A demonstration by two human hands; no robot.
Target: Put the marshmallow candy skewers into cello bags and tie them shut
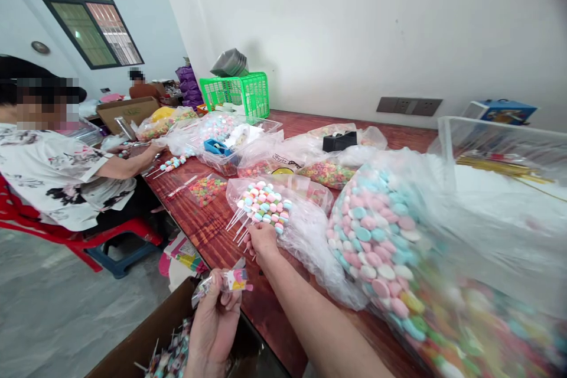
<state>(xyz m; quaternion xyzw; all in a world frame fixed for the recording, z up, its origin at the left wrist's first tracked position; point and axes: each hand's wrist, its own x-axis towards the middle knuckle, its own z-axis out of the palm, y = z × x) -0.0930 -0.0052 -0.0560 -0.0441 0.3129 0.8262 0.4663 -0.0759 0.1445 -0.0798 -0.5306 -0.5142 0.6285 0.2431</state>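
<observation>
My left hand (217, 310) is closed on a small clear plastic bag (237, 279) with a colourful print, above the cardboard box at the table's edge. Farther up, my right hand (263, 242) pinches at the white stick ends of a pile of marshmallow skewers (266, 204). Pink, blue and white marshmallows are threaded on them, and the pile lies on clear plastic. How many sticks my right fingers hold is hidden. Just right of that hand, a crumpled clear bag (316, 242) lies on the wooden table (261, 319).
Large bags of loose marshmallows (376, 236) fill the right side. Wrapped sweets lie in a cardboard box (137, 331) below. Behind stand a black tape dispenser (339, 141), a blue one (217, 147) and a green basket (257, 94). A co-worker (62, 171) sits at the left, hands on the table.
</observation>
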